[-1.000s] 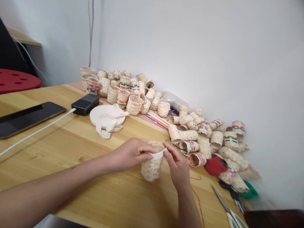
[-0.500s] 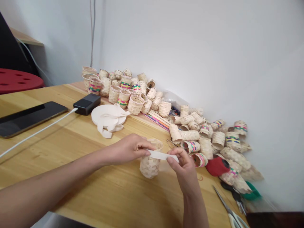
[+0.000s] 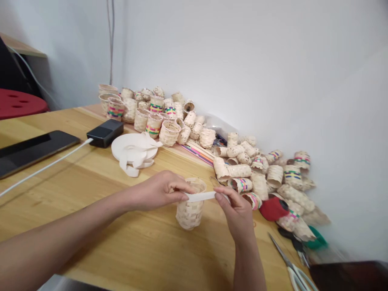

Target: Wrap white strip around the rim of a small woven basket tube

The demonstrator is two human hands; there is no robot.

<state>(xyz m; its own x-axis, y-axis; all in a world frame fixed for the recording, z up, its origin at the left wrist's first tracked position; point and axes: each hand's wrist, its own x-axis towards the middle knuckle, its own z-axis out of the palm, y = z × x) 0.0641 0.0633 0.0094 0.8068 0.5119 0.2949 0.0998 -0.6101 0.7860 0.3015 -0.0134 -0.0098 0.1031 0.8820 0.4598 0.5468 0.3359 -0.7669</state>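
A small plain woven basket (image 3: 190, 210) stands upright on the wooden table (image 3: 100, 190). My left hand (image 3: 160, 189) rests on its near rim and pinches one end of a short white strip (image 3: 200, 196). My right hand (image 3: 237, 212) pinches the strip's other end, just right of the basket. The strip stretches flat across the front of the basket's rim.
Many small woven baskets (image 3: 169, 117), some with coloured bands, are heaped along the wall. A white tape roll (image 3: 133, 147), a black power bank (image 3: 105, 132), a phone (image 3: 28, 147) and cable lie to the left. Scissors (image 3: 287, 264) and a red cloth piece (image 3: 273, 208) lie to the right.
The strip, wrapped against the rim a second ago, has been pulled out straight to the right by my right hand. The basket has stayed in place.
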